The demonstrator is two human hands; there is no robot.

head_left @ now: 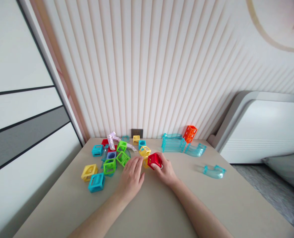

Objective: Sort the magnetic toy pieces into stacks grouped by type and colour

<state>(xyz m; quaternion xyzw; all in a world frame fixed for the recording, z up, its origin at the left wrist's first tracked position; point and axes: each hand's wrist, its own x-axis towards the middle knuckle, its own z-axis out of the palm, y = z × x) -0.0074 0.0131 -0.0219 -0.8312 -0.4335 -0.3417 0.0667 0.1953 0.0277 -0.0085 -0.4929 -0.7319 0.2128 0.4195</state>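
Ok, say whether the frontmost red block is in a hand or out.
In: the red block sits in the right hand, thumb along its near side. Whether it touches the yellow blocks, I cannot tell.

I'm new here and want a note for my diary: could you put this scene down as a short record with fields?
Right hand: holds a red cube
Left hand: palm down, no piece visible in its grasp
Near both hands: yellow cubes; whether stacked, I cannot tell
Left side of table: green cubes, blue cubes and lilac pieces, among others
Right side of table: see-through teal pieces, orange tower
Surface: beige table
Behind: ribbed wall with dark socket plate
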